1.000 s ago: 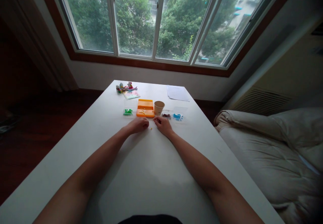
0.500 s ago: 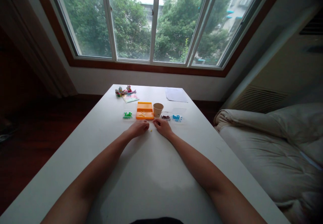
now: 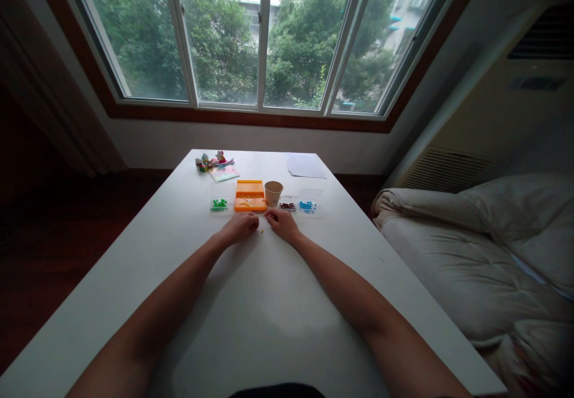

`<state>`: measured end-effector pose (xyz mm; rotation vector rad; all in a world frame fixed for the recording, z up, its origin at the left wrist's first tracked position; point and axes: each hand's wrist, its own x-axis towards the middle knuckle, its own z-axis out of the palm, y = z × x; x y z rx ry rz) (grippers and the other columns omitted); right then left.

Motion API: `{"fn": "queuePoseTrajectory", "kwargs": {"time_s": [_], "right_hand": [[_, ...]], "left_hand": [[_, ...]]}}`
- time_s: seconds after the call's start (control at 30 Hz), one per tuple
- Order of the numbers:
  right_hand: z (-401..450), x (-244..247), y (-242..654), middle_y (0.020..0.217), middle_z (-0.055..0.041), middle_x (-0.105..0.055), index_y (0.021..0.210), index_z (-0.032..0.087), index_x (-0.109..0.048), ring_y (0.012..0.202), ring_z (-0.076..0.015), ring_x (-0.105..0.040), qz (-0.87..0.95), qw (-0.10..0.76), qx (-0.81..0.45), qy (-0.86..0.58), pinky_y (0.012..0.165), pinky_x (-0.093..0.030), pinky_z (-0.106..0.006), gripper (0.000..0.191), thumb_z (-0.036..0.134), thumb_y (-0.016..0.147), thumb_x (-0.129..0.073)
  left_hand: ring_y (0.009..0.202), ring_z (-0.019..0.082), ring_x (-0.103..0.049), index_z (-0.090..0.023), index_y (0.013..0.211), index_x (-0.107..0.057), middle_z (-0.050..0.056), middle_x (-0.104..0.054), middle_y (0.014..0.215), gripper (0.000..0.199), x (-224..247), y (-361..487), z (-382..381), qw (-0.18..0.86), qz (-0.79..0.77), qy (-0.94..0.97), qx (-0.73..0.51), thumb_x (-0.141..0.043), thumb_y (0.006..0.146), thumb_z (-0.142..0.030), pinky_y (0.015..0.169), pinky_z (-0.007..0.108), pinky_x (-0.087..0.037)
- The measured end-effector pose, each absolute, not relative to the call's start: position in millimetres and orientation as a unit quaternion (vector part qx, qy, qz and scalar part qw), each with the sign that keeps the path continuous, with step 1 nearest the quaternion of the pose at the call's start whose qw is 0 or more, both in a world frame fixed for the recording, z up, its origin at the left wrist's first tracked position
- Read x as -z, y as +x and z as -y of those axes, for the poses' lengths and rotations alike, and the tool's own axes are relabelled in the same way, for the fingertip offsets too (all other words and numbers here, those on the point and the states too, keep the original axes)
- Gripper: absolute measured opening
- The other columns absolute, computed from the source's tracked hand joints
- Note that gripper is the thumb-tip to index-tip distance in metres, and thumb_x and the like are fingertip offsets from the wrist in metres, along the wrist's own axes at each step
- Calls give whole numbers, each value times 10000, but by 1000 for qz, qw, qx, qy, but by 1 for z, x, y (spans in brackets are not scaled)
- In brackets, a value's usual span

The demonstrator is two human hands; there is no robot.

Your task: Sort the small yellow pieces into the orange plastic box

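My left hand (image 3: 241, 227) rests on the white table with its fingers curled closed. My right hand (image 3: 281, 223) is beside it, thumb and fingers drawn together in a pinch. Whatever either hand holds is too small or hidden to make out. Between them, on the tabletop, lies a tiny yellow piece (image 3: 262, 231). Just beyond the hands is an opened orange case (image 3: 250, 195) with small pale yellow pieces (image 3: 244, 201) in it. A brown paper cup (image 3: 273, 193) stands upright to the right of the case, behind my right hand.
Clear boxes hold green pieces (image 3: 219, 205), dark brown pieces (image 3: 287, 206) and blue pieces (image 3: 308, 207). Small colourful figures (image 3: 210, 161) and a pastel card (image 3: 224, 173) lie at the far left of the table (image 3: 251, 326). White paper (image 3: 305, 165) lies far right; a beige sofa (image 3: 439, 254) stands alongside.
The head view has shifted slightly, so everything sits a little further left. Both hands keep nearly the same place and pose on the table.
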<state>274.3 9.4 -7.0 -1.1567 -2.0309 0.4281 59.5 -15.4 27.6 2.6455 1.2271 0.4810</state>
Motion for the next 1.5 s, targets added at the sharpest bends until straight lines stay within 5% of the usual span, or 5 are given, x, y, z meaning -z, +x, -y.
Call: {"fn": "queuePoseTrajectory", "kwargs": {"time_s": [1.1, 1.5], "right_hand": [[-12, 8, 276, 728, 11, -665, 907, 203, -721, 639, -121, -539, 800, 356, -163, -454, 637, -370, -222, 174, 278, 910, -565], [1, -13, 271, 906, -65, -745, 971, 234, -738, 828, -192, -652, 758, 217, -55, -612, 745, -407, -264, 287, 361, 975, -480]], "left_hand": [[759, 169, -602, -152, 826, -704, 83, -680, 895, 189, -27, 68, 14, 84, -420, 888, -166, -523, 841, -99, 687, 263, -426], [743, 163, -590, -158, 813, -681, 65, -681, 868, 126, -29, 66, 13, 91, -430, 884, -160, -567, 790, -109, 674, 254, -416]]}}
